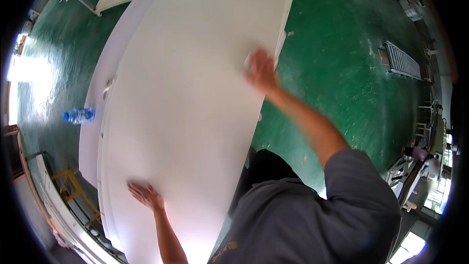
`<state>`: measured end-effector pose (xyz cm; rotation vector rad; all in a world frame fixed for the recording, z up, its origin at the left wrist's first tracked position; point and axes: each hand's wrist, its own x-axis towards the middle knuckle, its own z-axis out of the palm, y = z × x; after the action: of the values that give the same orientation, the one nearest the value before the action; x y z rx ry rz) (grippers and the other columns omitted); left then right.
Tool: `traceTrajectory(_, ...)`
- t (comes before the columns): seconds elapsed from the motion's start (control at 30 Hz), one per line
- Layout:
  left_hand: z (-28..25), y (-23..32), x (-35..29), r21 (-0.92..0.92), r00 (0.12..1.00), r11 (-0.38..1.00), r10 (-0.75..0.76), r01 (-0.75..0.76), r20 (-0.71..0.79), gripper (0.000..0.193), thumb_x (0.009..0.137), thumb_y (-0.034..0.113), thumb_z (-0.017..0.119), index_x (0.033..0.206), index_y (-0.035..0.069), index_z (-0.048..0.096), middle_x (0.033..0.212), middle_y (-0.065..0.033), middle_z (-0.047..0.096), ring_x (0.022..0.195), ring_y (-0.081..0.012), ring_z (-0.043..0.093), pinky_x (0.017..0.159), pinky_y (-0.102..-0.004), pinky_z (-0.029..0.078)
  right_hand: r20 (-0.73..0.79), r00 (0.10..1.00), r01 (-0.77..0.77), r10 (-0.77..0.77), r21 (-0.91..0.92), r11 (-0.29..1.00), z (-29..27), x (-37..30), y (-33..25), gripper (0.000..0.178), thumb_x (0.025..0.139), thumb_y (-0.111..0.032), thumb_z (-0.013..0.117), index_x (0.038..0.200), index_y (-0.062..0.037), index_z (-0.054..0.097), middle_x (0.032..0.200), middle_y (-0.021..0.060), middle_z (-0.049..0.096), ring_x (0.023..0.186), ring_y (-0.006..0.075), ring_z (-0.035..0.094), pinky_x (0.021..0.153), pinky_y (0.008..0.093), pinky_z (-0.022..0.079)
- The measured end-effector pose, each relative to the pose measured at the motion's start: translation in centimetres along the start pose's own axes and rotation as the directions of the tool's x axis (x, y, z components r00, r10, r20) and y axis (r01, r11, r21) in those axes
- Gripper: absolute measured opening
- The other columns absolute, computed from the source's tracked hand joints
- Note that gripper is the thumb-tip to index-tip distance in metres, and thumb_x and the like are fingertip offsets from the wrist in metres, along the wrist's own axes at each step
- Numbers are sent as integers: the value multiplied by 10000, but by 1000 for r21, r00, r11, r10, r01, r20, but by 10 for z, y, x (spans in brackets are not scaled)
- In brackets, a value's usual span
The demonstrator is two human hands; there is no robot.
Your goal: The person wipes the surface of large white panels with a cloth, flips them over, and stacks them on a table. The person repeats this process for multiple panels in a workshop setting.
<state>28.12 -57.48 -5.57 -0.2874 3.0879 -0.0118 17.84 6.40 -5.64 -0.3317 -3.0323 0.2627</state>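
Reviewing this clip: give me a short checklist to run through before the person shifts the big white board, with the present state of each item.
1. Left hand flat on the white board: ok.
2. Right hand at the board's right edge: ok, though blurred.
3. Right hand's fingers closed around the edge: cannot tell.
4. Top board lined up with the boards below: not ok, lower ones stick out at left.
5. Green floor beside the right edge free of large things: ok, only small scraps.
6. Water bottle apart from the stack: ok.

A large white board (pixel 190 93) lies flat atop a stack, with perhaps a small pad (pixel 248 60) near its right edge.
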Motion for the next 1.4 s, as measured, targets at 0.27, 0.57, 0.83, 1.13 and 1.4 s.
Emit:
traceTrajectory(0.27,-30,413,184,7,910,910,414,-414,19,888,1000,570,430,1584,-51,180,1671,-204,174,1563,-315,108,1273,-452,64,302,828,405,-472,259,877,-52,-87,-66,876,934,-555,560,1552,12,310,1651,201,226,1550,363,149,1249,522,134)
traceTrajectory(0.57,-49,518,208,-100,910,913,404,-395,93,831,978,389,550,1576,-60,188,1675,-207,148,1562,-332,105,1275,-466,75,199,963,184,-183,16,983,-53,209,189,885,955,-512,551,1563,47,235,1667,222,144,1558,376,93,1268,506,82)
traceTrajectory(0.83,-53,488,199,-159,905,896,424,-414,32,853,1032,587,299,1574,-64,197,1645,-260,203,1527,-431,181,1245,-551,114,-93,994,-53,51,-20,998,-38,518,421,878,966,-534,531,1546,62,250,1626,251,247,1537,394,172,1253,507,146)
traceTrajectory(1.13,-50,496,203,-182,899,885,437,-428,11,835,1027,566,297,1568,-64,214,1635,-271,218,1512,-456,202,1240,-568,131,-127,983,142,-129,95,985,-6,456,366,770,923,-390,619,1495,39,332,1611,279,239,1515,445,184,1221,591,163)
traceTrajectory(1.4,-43,512,204,-163,963,952,268,-258,42,830,1031,586,289,1587,-23,199,1661,-215,195,1544,-377,165,1258,-527,101,-40,481,704,-876,612,359,-19,222,164,895,820,-496,697,1554,-114,354,1672,127,213,1567,319,109,1224,652,54)
